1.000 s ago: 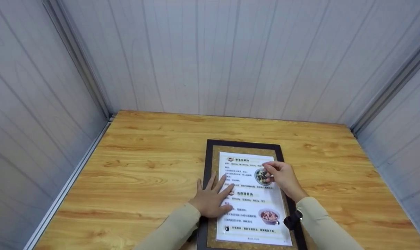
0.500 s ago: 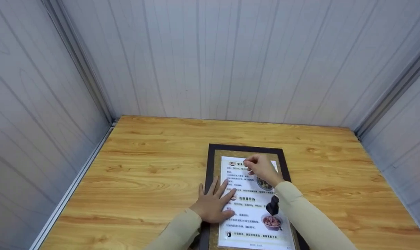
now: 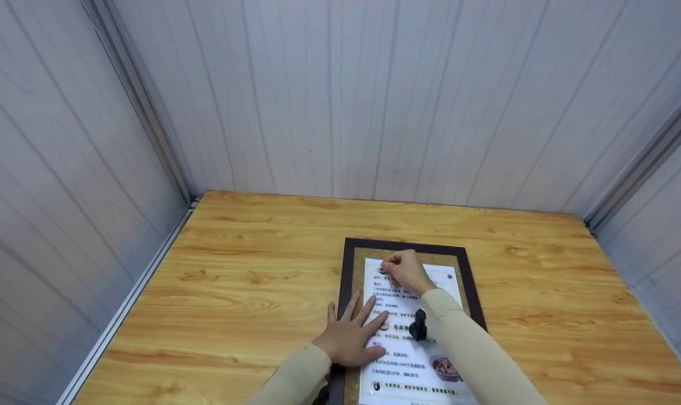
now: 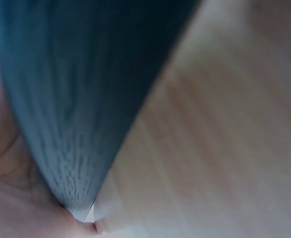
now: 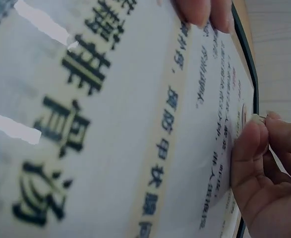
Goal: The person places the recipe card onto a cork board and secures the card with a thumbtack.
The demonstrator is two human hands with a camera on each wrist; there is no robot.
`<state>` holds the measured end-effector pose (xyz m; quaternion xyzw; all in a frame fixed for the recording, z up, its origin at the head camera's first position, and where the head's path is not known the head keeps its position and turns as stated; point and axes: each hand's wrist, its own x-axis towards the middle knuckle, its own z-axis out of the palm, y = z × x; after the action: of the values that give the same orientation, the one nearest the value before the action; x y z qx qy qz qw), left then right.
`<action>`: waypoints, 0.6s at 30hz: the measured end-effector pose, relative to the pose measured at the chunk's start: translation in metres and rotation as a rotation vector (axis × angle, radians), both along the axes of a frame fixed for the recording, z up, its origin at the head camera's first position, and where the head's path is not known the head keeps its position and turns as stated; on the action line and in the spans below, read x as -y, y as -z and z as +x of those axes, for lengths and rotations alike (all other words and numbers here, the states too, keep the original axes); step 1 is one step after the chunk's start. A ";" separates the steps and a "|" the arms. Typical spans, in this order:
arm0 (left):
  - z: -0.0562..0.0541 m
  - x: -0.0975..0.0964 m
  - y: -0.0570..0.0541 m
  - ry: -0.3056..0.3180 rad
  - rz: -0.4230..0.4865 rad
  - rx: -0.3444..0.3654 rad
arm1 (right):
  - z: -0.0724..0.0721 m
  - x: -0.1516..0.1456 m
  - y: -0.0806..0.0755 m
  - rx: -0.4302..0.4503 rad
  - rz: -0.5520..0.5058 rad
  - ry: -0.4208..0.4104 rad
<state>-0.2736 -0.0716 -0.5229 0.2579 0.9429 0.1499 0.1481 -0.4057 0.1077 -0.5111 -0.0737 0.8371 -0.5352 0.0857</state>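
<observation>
A white printed recipe sheet with soup pictures lies on a cork board in a black frame. My left hand rests flat with fingers spread over the frame's left side and the sheet. In the left wrist view, the dark frame edge fills the middle beside my palm. My right hand pinches a tiny pushpin between thumb and forefinger, its thin metal point showing, at the sheet's upper left corner. A purple pushpin sits at the sheet's upper right corner.
The board lies on a wood-grain table. Pale panelled walls enclose its back and sides, with a metal rail along the left edge. A black wrist device hangs under my right sleeve.
My right hand has moved left across the sheet's top from its right side to the upper left corner, uncovering the purple pushpin. My left hand has stayed on the board.
</observation>
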 end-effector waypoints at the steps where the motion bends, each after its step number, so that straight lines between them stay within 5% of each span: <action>1: -0.001 0.000 0.001 0.003 0.005 -0.001 | -0.001 0.002 0.001 -0.013 0.018 0.007; 7: 0.000 0.002 -0.001 0.006 -0.002 -0.012 | -0.004 0.009 0.001 -0.068 0.128 0.035; 18: 0.001 0.005 -0.002 -0.007 -0.018 -0.027 | -0.007 0.020 -0.006 -0.026 0.198 0.037</action>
<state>-0.2726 -0.0763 -0.5209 0.2551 0.9470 0.1386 0.1373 -0.4123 0.0876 -0.5046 -0.0565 0.8883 -0.4501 0.0717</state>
